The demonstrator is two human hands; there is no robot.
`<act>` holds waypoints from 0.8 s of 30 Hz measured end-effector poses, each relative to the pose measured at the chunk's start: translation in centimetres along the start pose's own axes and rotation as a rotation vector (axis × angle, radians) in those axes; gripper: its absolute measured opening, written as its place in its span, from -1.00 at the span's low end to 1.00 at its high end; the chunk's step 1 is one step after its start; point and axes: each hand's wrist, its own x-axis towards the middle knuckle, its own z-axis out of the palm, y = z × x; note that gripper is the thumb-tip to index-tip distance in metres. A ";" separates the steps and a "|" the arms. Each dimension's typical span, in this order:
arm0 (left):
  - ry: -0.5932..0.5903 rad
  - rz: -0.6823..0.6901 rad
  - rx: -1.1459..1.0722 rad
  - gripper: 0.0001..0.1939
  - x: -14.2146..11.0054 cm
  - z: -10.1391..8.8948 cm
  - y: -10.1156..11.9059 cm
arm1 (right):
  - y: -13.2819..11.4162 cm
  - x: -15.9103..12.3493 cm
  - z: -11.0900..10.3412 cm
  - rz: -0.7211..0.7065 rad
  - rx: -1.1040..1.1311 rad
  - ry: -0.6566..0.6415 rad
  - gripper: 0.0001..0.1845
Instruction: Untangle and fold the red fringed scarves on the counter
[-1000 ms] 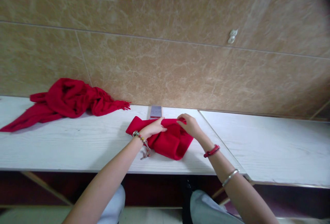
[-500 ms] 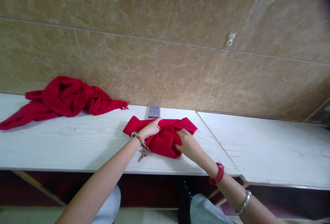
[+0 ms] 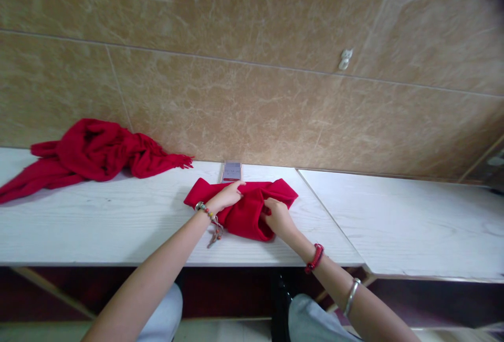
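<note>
A bundle of folded red cloth [image 3: 244, 218] lies on the white counter in front of me, with an open fold at its right end. My left hand [image 3: 227, 196] rests on its upper left part, thumb and forefinger at the top edge, and holds it down. My right hand [image 3: 279, 216] is closed on the layer at the right-hand fold; its fingertips are partly hidden inside. No fringe shows on this bundle. Behind it, a phone-like flat object [image 3: 232, 171] leans near the wall, its lower edge close to the cloth.
A crumpled red fringed scarf [image 3: 98, 153] lies at the left by the tiled wall [image 3: 220, 105]. The white counter [image 3: 413, 221] has a seam right of the cloth. A small white cat-shaped piece [image 3: 345, 59] is fixed to the wall. Below the counter are dark open compartments [image 3: 228, 292].
My right hand has come down from the top right edge to the open fold. The cloth's top right corner now spreads outward. My left hand has stayed on the cloth.
</note>
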 end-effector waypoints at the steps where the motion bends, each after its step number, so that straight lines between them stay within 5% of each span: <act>1: -0.004 0.008 -0.037 -0.51 -0.2 -0.1 0.4 | 0.0 0.1 -0.3 -0.015 -0.002 0.011 -0.86; 5: 0.008 0.030 -0.159 -0.60 -0.9 -0.8 2.0 | -0.4 0.0 -3.0 -0.040 0.007 0.051 -0.82; 12: -0.015 -0.041 -0.354 -0.67 -1.7 -0.6 3.9 | -1.5 -1.8 -12.1 -0.075 -0.237 -0.013 -0.79; 16: -0.004 -0.077 -0.213 -0.65 -1.8 -0.4 3.9 | 1.2 -2.8 -15.7 0.004 -0.368 -0.348 -0.80; 19: 0.012 -0.038 -0.004 -0.66 -1.6 -0.3 3.4 | 3.5 -3.0 -16.2 0.075 -0.422 -0.541 -0.83; 24: 0.023 0.007 0.256 -0.67 -1.5 0.0 3.1 | 2.9 -1.5 -12.3 0.006 -0.293 -0.343 -0.73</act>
